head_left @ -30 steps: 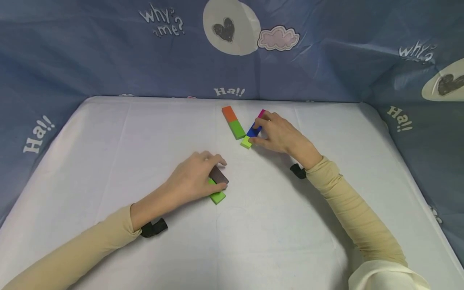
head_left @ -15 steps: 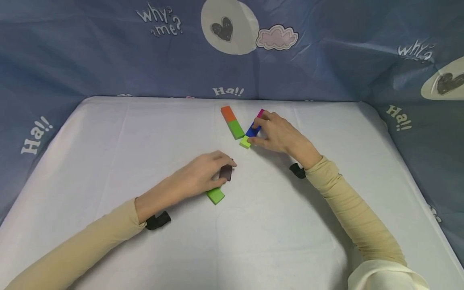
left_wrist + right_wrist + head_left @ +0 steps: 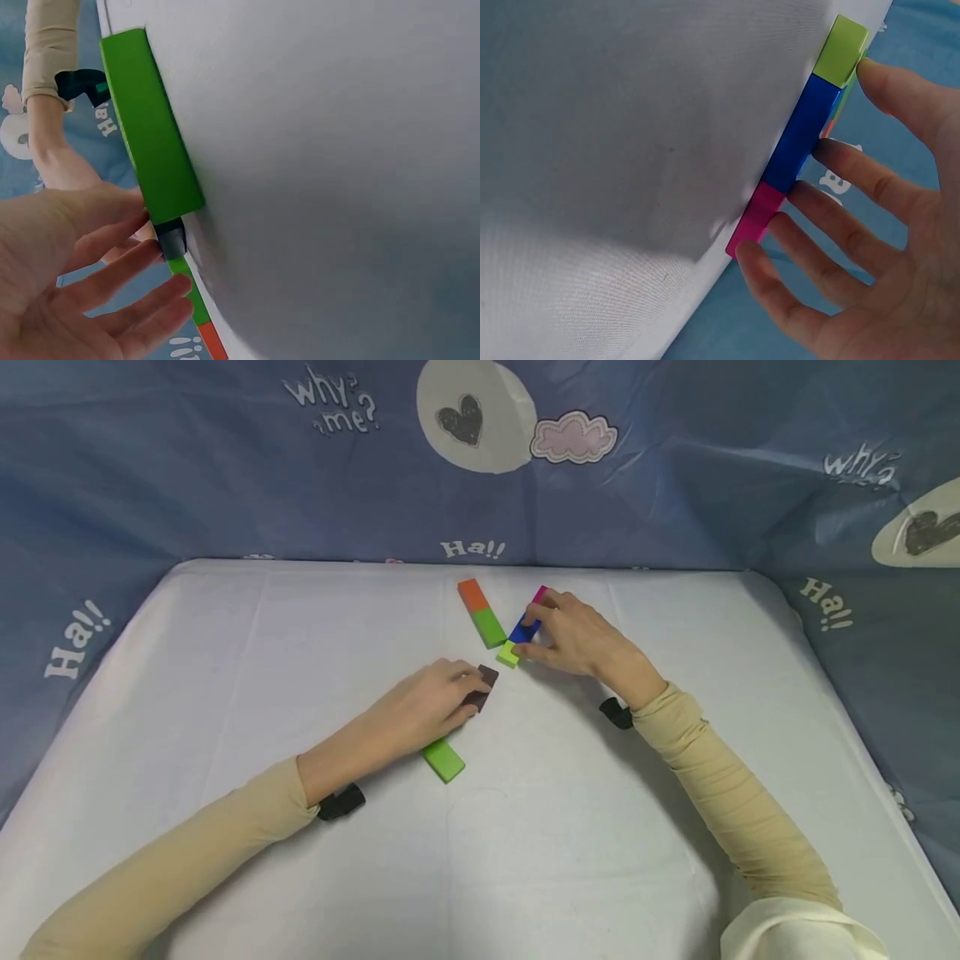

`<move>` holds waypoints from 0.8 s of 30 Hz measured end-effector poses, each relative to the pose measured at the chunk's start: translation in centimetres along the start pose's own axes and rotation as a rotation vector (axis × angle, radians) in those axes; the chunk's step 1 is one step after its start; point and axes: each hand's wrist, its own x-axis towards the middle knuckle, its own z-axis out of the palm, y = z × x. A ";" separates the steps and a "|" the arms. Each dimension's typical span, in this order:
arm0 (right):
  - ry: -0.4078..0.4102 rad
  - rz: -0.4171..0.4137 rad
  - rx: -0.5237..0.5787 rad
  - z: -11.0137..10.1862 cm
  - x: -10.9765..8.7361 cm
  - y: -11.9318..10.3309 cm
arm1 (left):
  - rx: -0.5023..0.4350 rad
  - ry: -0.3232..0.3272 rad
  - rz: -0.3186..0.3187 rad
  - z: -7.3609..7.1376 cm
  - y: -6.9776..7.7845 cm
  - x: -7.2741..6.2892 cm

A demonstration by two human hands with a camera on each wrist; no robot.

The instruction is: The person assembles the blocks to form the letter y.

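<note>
My left hand [image 3: 427,702] grips a dark brown block [image 3: 488,675] at the table's middle; the fingers cover part of it. Just below that hand lies a bright green block [image 3: 446,762], large in the left wrist view and apart from the brown one. My right hand [image 3: 576,635] rests against a slanting row: a lime block [image 3: 841,51], a blue block [image 3: 804,133] and a magenta block [image 3: 756,219]. Its thumb touches the lime piece, while the other fingertips spread along the blue and magenta ones.
Left of the slanting row, an orange block [image 3: 472,595] and another green block [image 3: 490,628] lie end to end, their lower end near the lime piece. The table [image 3: 570,843] wears a white cover, and a printed blue curtain [image 3: 315,493] stands behind its far edge.
My left hand has carried the brown block up and right, away from the lower green block toward the lime one, turning it on the way. The right hand stays in place.
</note>
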 end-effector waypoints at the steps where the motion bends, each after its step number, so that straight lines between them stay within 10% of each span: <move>1: 0.000 0.001 0.000 0.0 0.0 0.0 | 0.010 -0.003 0.004 0.0 0.0 0.2; 24: -0.013 0.015 -0.012 0.0 0.1 -0.1 | 0.049 -0.045 0.016 0.3 0.1 1.8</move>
